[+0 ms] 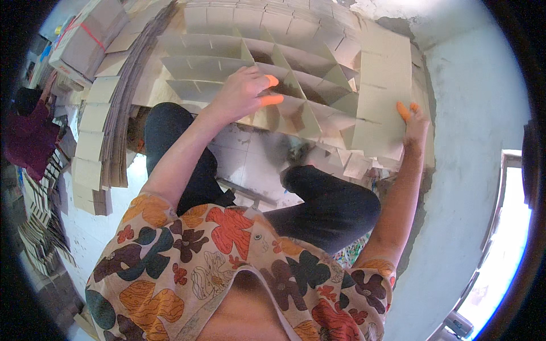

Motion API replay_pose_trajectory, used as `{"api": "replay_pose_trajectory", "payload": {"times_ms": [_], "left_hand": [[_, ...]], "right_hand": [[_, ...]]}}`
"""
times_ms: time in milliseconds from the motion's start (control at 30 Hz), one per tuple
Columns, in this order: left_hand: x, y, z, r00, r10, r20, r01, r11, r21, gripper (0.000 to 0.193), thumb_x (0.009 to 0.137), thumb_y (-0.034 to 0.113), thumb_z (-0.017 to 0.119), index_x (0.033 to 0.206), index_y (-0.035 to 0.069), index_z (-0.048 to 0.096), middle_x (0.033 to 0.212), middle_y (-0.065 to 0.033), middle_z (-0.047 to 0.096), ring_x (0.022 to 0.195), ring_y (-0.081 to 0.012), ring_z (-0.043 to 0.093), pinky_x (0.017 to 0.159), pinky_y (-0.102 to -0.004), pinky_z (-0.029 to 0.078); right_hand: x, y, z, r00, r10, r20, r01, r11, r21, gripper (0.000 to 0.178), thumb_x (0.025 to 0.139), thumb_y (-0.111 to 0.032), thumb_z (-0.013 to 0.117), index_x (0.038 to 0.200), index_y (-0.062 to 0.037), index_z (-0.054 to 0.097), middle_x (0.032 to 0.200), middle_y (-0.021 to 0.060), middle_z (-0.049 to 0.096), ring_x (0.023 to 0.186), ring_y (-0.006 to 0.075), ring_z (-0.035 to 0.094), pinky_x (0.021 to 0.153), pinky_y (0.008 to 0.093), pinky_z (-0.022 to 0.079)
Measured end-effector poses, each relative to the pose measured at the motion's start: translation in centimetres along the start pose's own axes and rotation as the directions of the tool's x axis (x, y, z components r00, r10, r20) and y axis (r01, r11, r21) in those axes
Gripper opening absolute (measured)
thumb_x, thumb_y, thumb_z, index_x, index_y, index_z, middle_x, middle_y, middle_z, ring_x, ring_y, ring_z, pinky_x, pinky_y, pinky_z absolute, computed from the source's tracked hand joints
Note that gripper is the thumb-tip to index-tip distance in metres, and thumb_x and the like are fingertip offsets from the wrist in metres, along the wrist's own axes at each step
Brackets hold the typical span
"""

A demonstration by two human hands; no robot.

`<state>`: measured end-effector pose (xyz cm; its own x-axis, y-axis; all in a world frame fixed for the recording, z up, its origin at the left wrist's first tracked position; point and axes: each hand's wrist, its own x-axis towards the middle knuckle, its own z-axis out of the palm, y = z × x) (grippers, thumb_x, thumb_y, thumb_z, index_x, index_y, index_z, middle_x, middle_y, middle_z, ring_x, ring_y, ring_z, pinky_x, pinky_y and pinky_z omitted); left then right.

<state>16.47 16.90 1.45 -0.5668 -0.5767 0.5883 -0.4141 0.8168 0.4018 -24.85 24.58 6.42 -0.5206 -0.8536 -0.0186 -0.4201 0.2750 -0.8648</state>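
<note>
My left hand [242, 96] is above a grid of interlocked cardboard dividers [227, 67], with orange covers on the thumb and a fingertip. Those two are apart, and nothing shows between them. The dividers stand on edge, crossing to form several open cells. At the right, my right hand [416, 122], also with orange-covered fingertips, pinches the right edge of a flat slotted cardboard sheet [382, 85]. This sheet lies upright in the view beside the grid's right end. The underside of the right-hand grip is hidden.
Rows of stacked cardboard pieces [94, 133] run along the left, and more [296, 25] line the far side. A cardboard box [88, 40] with a red strap stands far left. Another person in a maroon top [31, 136] is beyond. A pale wall [472, 108] bounds the right.
</note>
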Motion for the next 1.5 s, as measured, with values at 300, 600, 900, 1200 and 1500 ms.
{"api": "replay_pose_trajectory", "payload": {"times_ms": [300,600,900,1200,1500], "left_hand": [[4.0,2.1,7.1,0.99,0.096,0.107,-0.09,0.994,-0.053,0.028,0.074,0.029,0.069,0.074,0.002,0.062,0.07,-0.0135,0.06,0.072,-0.0317,0.057,0.068,-0.0432,0.046],[4.9,4.0,10.1,0.937,-0.077,0.34,0.12,0.987,-0.105,0.023,0.073,0.024,0.067,0.068,0.002,0.062,0.066,-0.0186,0.06,0.07,-0.0366,0.061,0.062,-0.0461,0.048],[4.7,3.7,10.8,0.944,-0.067,0.323,0.107,0.988,-0.109,0.016,0.071,0.017,0.066,0.068,0.002,0.062,0.067,-0.0192,0.06,0.068,-0.0366,0.062,0.062,-0.0463,0.048],[4.9,3.8,10.3,0.958,-0.045,0.283,0.07,0.994,-0.08,0.016,0.069,0.016,0.068,0.065,0.002,0.062,0.065,-0.0203,0.059,0.066,-0.0364,0.061,0.06,-0.0459,0.047],[4.7,4.9,8.4,1.0,0.006,-0.014,-0.009,0.989,-0.146,0.029,0.074,0.032,0.07,0.08,0.003,0.065,0.077,-0.0127,0.064,0.072,-0.0333,0.06,0.065,-0.0424,0.048]], "right_hand": [[-2.6,-9.6,6.7,0.847,-0.498,0.187,0.532,0.776,-0.339,0.051,0.08,-0.003,0.062,0.129,-0.0023,0.047,0.119,0.0182,0.057,0.106,0.0276,0.059,0.086,0.0343,0.046],[-2.9,-9.7,9.0,0.803,-0.53,0.273,0.595,0.728,-0.34,0.051,0.076,0.007,0.061,0.125,-0.0037,0.052,0.118,0.02,0.056,0.11,0.0293,0.056,0.085,0.036,0.048],[-1.4,-7.5,10.2,0.77,-0.566,0.297,0.638,0.705,-0.311,0.049,0.074,0.008,0.058,0.122,-0.0036,0.054,0.105,0.0257,0.059,0.097,0.0351,0.06,0.077,0.0383,0.049],[-2.5,-5.3,15.3,0.745,-0.169,0.645,0.63,0.496,-0.597,0.035,0.084,-0.009,0.057,0.118,-0.0048,0.056,0.101,0.0241,0.059,0.092,0.0375,0.058,0.076,0.0412,0.047],[-0.3,2.1,6.0,0.833,-0.55,-0.051,0.331,0.572,-0.75,0.032,0.081,-0.019,0.06,0.11,-0.0053,0.057,0.102,0.0156,0.061,0.095,0.0334,0.058,0.079,0.044,0.047]]}}
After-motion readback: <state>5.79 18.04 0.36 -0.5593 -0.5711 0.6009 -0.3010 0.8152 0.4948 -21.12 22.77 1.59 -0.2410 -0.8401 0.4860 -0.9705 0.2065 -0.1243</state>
